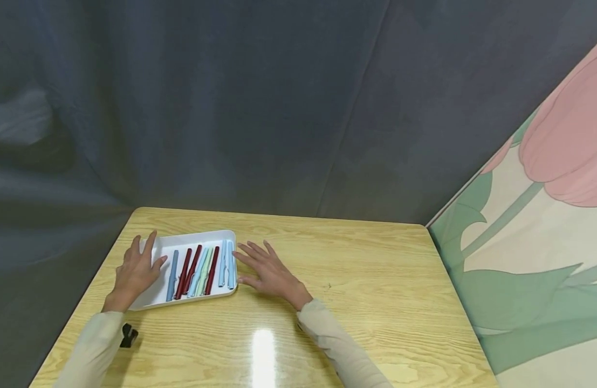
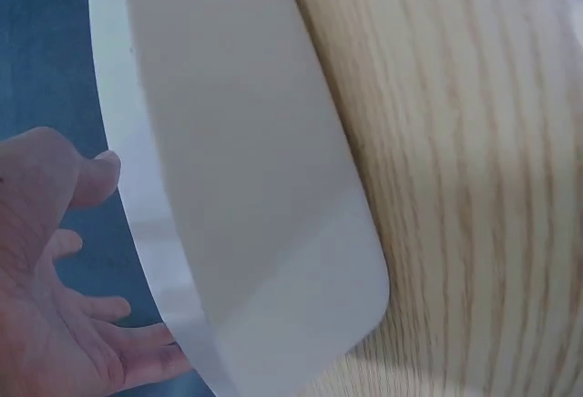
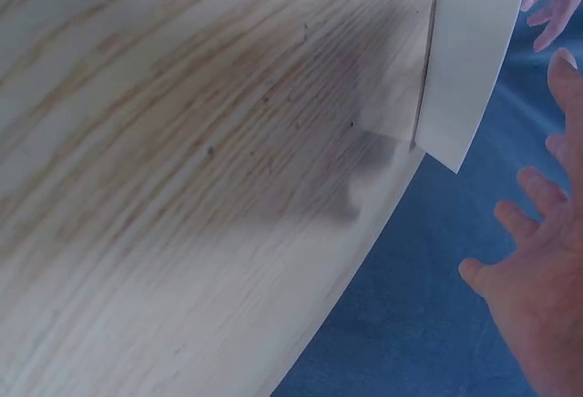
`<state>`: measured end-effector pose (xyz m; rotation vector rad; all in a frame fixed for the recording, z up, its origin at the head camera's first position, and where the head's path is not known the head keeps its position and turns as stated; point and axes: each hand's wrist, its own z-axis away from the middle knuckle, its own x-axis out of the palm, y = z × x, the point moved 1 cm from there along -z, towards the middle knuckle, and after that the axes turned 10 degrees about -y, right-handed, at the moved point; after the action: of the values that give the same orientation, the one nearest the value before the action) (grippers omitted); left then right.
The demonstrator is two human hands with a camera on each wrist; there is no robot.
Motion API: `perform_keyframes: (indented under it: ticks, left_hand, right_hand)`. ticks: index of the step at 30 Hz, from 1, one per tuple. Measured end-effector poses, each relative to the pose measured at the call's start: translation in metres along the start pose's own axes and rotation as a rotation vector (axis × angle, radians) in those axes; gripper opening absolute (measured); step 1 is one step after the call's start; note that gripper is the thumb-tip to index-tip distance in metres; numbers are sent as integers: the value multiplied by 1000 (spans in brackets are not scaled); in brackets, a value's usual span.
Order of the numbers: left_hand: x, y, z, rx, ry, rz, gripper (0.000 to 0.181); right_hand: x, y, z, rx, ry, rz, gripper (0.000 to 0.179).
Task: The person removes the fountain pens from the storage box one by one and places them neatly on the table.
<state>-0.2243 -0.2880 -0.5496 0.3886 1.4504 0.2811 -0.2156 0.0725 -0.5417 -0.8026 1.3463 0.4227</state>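
Observation:
A white tray point(image 1: 191, 237) lies on the table with several pens in it. From left to right run a blue-grey pen point(image 1: 172, 275), dark red pens point(image 1: 184, 274), a light blue one, a pale green pen point(image 1: 205, 272), another dark red one and two light blue pens point(image 1: 222, 264). Over the tray's left end is my left hand point(image 1: 137, 269), fingers spread and holding nothing; the tray wall point(image 2: 246, 160) fills much of the left wrist view. My right hand point(image 1: 269, 272) hovers at the tray's right end, fingers spread, fingertips close to the rim.
The wooden table point(image 1: 356, 280) extends to the right of the tray. Behind it hangs a dark grey curtain point(image 1: 279, 108), and a flower-patterned cloth point(image 1: 531, 258) borders the right side. A small black piece point(image 1: 128, 335) shows beside the left sleeve.

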Motion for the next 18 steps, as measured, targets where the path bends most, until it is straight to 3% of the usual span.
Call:
perform_keyframes:
  ticks: [5, 10, 15, 18]
  left_hand:
    - [-6, -4, 1, -67, -14, 41, 79]
    - [-18, -19, 1, -128, -93, 129, 78]
    - [-32, -38, 1, -130, -158, 254, 74]
    - [-33, -47, 0, -116, -165, 265, 68]
  right_hand:
    - [2, 0, -1, 0, -5, -18, 71]
    - [5, -1, -2, -1, -7, -11, 70]
    - [7, 2, -3, 5, -3, -6, 69]
    - [8, 3, -2, 13, -2, -12, 68]
